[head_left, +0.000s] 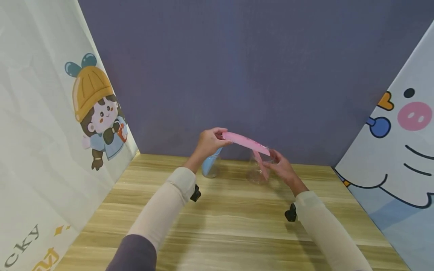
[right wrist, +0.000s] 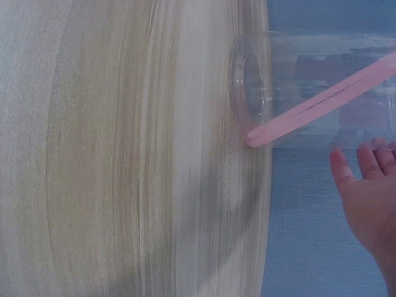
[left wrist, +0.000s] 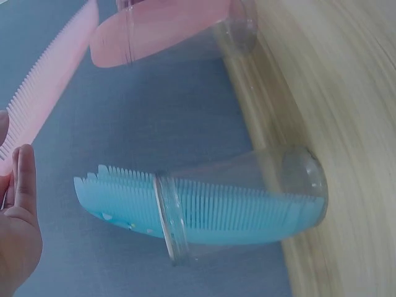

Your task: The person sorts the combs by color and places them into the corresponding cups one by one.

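My left hand pinches one end of a pink comb, held slanting in the air, its other end over the rim of a clear cup. Inside that upright cup leans another pink comb. My right hand holds the cup's side near the rim, thumb in front; the right wrist view shows its fingertips against the wall. Below my left hand stands a second clear cup with blue combs in it, their tips above the rim; their exact number is unclear.
Both cups stand at the back of a wood-grain table, close to a grey-blue backdrop. White panels with cartoon prints flank the table at left and right.
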### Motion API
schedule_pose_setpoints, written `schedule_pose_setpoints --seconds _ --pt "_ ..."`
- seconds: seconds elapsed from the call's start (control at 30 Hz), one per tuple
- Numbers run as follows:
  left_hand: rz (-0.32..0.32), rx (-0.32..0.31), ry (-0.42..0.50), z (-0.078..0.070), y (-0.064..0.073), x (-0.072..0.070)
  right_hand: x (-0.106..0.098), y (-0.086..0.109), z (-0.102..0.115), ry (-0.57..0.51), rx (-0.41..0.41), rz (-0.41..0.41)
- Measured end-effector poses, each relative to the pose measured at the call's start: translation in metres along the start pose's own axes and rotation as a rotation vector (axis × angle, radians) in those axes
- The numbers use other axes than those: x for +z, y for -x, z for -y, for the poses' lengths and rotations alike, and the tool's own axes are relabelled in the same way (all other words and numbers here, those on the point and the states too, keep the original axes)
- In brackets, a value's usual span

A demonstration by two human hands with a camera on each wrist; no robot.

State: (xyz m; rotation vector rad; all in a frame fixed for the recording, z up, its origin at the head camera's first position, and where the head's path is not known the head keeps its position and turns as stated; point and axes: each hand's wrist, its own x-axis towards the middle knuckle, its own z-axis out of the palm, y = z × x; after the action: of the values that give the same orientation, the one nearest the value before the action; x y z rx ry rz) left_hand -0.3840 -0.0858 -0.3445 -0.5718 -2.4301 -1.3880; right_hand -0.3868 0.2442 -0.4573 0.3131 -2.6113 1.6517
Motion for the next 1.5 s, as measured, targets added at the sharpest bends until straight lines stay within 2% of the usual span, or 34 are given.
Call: schedule_pose_setpoints --seconds 0.2,0.43,0.7,0.9,1.0,1.17,1.3,1.5 --pt "-0.005 0.023 -0.02 -0.005 -0.006 0.008 0.001 -0.001 -0.001 0.032 0.006 -0.004" --pt "-0.014 0.05 -0.015 -0.012 -0.013 0.021 0.001 0.001 -0.001 0.022 0.008 -0.014" --pt "-0.036 0.123 0.006 -0.023 -0.017 0.042 0.005 0.002 0.0 -0.007 0.036 -0.013" --pt "-0.029 0.115 0.022 -0.027 -0.016 0.05 0.005 0.002 0.0 0.007 0.027 -0.012" --pt "-0.012 0.107 0.041 -0.028 -0.014 0.049 0.004 0.004 0.006 -0.001 0.023 -0.004" --pt "0.001 0.105 0.027 -0.023 -0.012 0.042 0.003 0.014 0.029 -0.019 0.029 0.01" --pt "0.012 0.099 -0.004 -0.014 -0.008 0.03 0.003 0.02 0.04 0.007 0.033 0.016" --pt "0.008 0.1 -0.083 0.008 -0.007 0.005 0.001 0.022 0.043 0.007 0.032 0.031"
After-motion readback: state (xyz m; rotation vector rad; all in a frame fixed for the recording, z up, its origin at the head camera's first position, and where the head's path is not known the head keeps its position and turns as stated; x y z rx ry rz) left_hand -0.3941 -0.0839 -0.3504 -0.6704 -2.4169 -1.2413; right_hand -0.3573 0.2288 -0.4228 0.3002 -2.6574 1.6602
